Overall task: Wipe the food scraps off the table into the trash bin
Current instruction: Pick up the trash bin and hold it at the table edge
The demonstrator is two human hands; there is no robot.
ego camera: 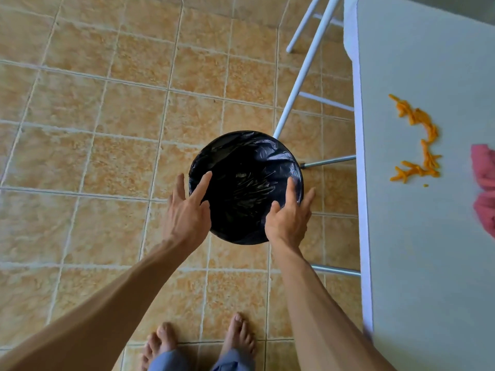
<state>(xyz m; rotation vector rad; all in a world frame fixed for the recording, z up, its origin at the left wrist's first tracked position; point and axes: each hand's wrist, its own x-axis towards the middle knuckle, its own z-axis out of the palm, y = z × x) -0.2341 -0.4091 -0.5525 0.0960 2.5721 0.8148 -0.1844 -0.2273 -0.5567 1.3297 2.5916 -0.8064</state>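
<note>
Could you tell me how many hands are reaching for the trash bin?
2: the left hand at the trash bin's left rim, the right hand at its right rim, both open.

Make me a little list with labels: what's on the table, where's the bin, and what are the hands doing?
table: pale top, at the right of the view
food scraps: orange bits in a curved trail on the table, not wiped yet
cloth: pink, on the table at the right edge of the view, partly cut off
trash bin: round, lined with a black bag, on the tiled floor beside the table
left hand: open, fingers spread at the bin's left rim
right hand: open, at the bin's right rim
grip on bin: cannot tell
</note>
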